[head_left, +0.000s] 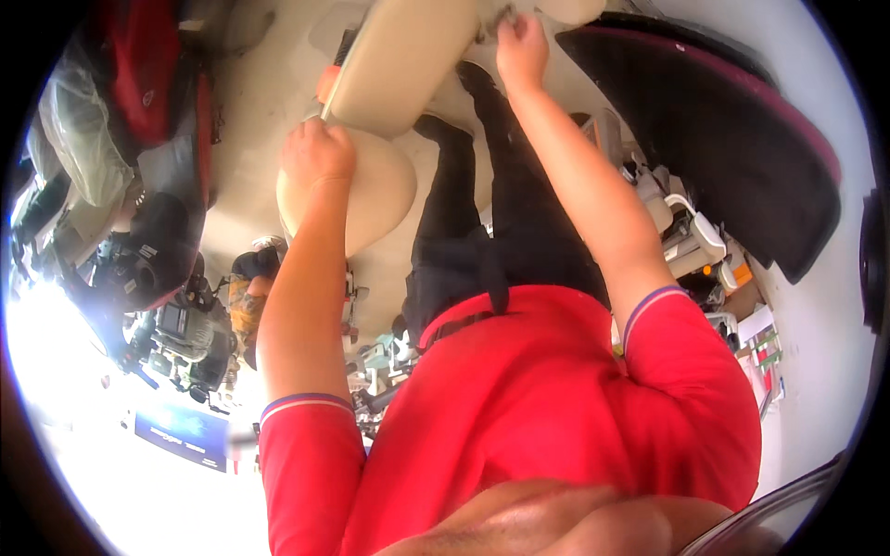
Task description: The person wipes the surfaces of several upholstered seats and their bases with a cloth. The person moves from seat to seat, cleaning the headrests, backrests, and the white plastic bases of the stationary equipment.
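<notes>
A cream padded piece point(403, 69), looking like a seat cushion, lies at the top centre, with a pale strip along its left edge. My left hand point(318, 153) is closed at the lower end of that strip, its fingertips mostly hidden. Below it spreads a second, rounded cream piece point(380, 190), partly behind my left wrist. To the right of the cushion, my right hand point(522, 48) is raised with its fingers closed. A small dark patch shows by its fingertips; what the hand holds, if anything, I cannot make out.
A large black panel point(714, 139) with a dark red edge leans at the right. Red bodywork point(144, 69) and clear plastic wrap point(88, 148) stand at the left. Another person point(250, 287) is at the lower left. White and grey parts point(695, 236) crowd the right side.
</notes>
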Demonstrator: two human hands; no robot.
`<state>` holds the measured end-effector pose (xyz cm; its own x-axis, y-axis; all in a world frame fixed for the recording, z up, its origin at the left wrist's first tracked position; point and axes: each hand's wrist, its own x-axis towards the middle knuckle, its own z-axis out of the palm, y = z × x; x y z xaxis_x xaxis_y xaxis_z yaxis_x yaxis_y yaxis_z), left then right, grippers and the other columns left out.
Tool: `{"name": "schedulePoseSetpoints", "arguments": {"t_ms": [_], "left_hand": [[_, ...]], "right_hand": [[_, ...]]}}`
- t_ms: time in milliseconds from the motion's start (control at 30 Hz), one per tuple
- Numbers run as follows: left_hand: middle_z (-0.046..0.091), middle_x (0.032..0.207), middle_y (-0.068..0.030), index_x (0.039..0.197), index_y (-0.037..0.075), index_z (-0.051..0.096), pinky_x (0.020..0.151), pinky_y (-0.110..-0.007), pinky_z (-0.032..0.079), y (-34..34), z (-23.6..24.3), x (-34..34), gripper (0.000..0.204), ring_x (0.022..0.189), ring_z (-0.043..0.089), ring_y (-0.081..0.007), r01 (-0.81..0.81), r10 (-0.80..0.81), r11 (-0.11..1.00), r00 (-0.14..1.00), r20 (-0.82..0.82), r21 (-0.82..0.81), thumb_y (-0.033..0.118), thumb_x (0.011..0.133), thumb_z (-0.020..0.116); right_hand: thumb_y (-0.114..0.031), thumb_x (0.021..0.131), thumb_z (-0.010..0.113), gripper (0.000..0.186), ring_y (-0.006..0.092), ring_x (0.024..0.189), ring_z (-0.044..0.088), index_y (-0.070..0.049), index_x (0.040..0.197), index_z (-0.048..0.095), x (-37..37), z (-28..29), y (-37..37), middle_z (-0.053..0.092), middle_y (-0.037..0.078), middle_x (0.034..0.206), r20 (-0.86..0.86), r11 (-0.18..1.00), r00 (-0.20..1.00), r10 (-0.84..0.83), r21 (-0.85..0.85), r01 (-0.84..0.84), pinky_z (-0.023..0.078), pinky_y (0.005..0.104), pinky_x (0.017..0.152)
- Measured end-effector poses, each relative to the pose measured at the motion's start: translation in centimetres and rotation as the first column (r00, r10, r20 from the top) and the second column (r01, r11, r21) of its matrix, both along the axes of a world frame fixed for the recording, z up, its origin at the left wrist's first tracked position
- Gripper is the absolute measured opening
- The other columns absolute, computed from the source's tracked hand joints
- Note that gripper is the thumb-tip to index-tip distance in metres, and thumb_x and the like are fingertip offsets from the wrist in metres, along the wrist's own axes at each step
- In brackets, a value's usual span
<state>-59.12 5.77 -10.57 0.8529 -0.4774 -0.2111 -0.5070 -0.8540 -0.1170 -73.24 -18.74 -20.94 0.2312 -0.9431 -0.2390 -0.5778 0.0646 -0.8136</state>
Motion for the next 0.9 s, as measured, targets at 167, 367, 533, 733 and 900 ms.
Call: {"name": "schedulePoseSetpoints", "arguments": {"t_ms": [167, 367, 533, 733, 900], "left_hand": [[0.064, 0.082, 0.0, 0.074, 0.015, 0.063, 0.074, -0.038, 0.044, -0.4, 0.0, 0.0, 0.015, 0.084, 0.057, -0.0224, 0.021, -0.021, 1.0, 1.0, 0.021, -0.009, 0.022, 0.075, 0.049], [0.06, 0.076, -0.0054, 0.068, 0.012, 0.056, 0.073, -0.042, 0.043, -0.4, -0.2, -0.1, 0.01, 0.079, 0.057, -0.0278, 0.013, -0.012, 1.0, 1.0, 0.028, -0.014, 0.021, 0.071, 0.054], [0.059, 0.075, -0.0059, 0.068, 0.012, 0.055, 0.072, -0.041, 0.043, -0.1, -0.5, -0.1, 0.01, 0.078, 0.056, -0.0282, 0.029, -0.026, 0.996, 0.999, 0.036, -0.087, 0.022, 0.07, 0.054], [0.061, 0.079, -0.0046, 0.072, 0.012, 0.058, 0.076, -0.039, 0.043, -0.6, -0.6, -0.3, 0.012, 0.081, 0.057, -0.0258, 0.007, -0.006, 0.999, 1.0, 0.006, -0.05, 0.022, 0.073, 0.052], [0.063, 0.083, -0.0038, 0.075, 0.013, 0.061, 0.08, -0.037, 0.043, -0.6, -0.3, -0.3, 0.014, 0.084, 0.058, -0.0242, -0.042, 0.04, 0.998, 0.998, -0.039, -0.053, 0.024, 0.074, 0.052]], "right_hand": [[-0.025, 0.076, 0.061, 0.031, 0.0343, 0.081, 0.06, 0.0, 0.093, 0.057, 2.1, -2.0, -3.4, 0.064, 0.016, 0.087, -0.082, 0.991, 0.994, 0.075, 0.119, -0.065, 0.046, 0.0414, 0.073], [-0.02, 0.073, 0.058, 0.026, 0.0388, 0.078, 0.058, 0.002, 0.087, 0.053, 0.0, -0.5, 2.3, 0.061, 0.02, 0.082, -0.086, 0.972, 0.989, 0.119, 0.212, -0.098, 0.045, 0.0462, 0.068], [-0.021, 0.072, 0.059, 0.029, 0.0273, 0.07, 0.06, -0.001, 0.093, 0.059, -2.7, 3.3, 9.1, 0.061, 0.013, 0.073, -0.037, 0.788, 0.888, 0.458, 0.479, -0.387, 0.046, 0.0372, 0.064], [-0.009, 0.072, 0.058, 0.023, 0.0147, 0.058, 0.053, -0.001, 0.093, 0.059, -1.8, 11.8, 3.2, 0.058, 0.006, 0.067, 0.297, 0.858, 0.894, 0.334, 0.297, -0.419, 0.043, 0.0286, 0.055], [-0.01, 0.078, 0.057, 0.012, 0.0192, 0.061, 0.054, -0.002, 0.084, 0.061, 0.6, 17.0, -9.4, 0.059, 0.009, 0.073, 0.104, 0.867, 0.897, 0.431, -0.322, -0.379, 0.044, 0.0299, 0.058]]}}
